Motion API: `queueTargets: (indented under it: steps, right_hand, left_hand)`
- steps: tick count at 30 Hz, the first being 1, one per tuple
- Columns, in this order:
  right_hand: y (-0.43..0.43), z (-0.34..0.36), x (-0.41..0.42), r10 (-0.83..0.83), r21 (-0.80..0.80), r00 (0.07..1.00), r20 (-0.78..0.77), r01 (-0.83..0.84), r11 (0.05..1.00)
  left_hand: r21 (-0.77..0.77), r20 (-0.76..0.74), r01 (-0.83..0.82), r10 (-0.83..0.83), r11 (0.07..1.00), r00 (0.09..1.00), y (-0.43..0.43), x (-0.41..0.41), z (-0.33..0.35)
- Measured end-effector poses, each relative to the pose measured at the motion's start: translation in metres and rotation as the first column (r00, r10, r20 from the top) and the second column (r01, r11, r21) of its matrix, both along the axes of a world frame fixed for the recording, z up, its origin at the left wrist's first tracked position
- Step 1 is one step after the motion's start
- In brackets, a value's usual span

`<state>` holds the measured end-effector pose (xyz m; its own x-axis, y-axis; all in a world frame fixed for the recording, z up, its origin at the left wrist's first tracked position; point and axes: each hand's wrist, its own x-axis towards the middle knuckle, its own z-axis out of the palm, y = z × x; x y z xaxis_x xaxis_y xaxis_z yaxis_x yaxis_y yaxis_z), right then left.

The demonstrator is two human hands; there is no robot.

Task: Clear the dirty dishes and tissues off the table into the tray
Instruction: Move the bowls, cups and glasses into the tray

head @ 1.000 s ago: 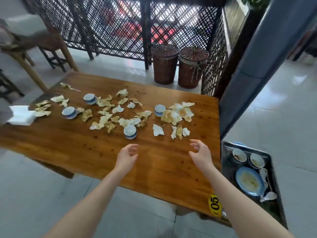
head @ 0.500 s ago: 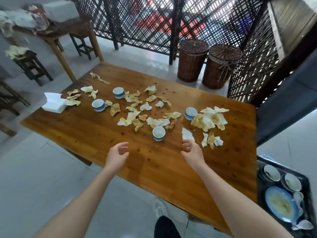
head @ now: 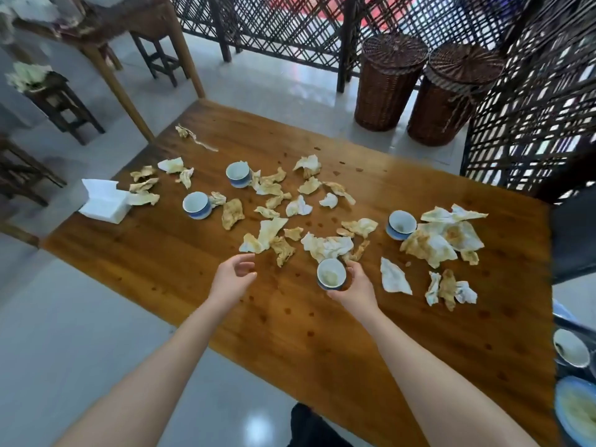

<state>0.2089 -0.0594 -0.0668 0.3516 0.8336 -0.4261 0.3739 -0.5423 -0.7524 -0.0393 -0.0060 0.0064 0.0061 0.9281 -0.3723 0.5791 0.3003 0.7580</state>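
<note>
Right hand [head: 354, 287] grips nearest cup [head: 331, 274]; left hand [head: 230, 279] hovers

Tabletop [head: 161, 253]: brown wood, speckled with small stains.
Nearest cup [head: 331, 274]: blue-and-white, dirty inside, gripped by the right hand [head: 354, 287].
Second cup [head: 401, 224]: beyond the right hand, touching a tissue heap.
Third cup [head: 196, 205], fourth cup [head: 238, 174]: well beyond the left hand [head: 233, 279].
Tissues [head: 327, 246]: crumpled, stained, scattered beyond both hands.
White tissue pack [head: 103, 201]: far left edge.
</note>
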Motion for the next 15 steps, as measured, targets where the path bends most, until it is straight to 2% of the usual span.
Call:
queueTargets:
  steps: [6, 15]
  right_hand:
    - [0.024, -0.010, -0.021, 0.024, -0.038, 0.999, 0.046, -0.023, 0.999]
    - [0.072, 0.020, -0.065, 0.068, 0.085, 0.997, 0.044, -0.072, 0.994]
  left_hand:
    - [-0.001, 0.003, 0.003, -0.003, 1.000, 1.000, 0.040, -0.013, -0.005]
    - [-0.042, 0.032, -0.009, 0.011, 0.999, 0.999, 0.074, -0.053, -0.013]
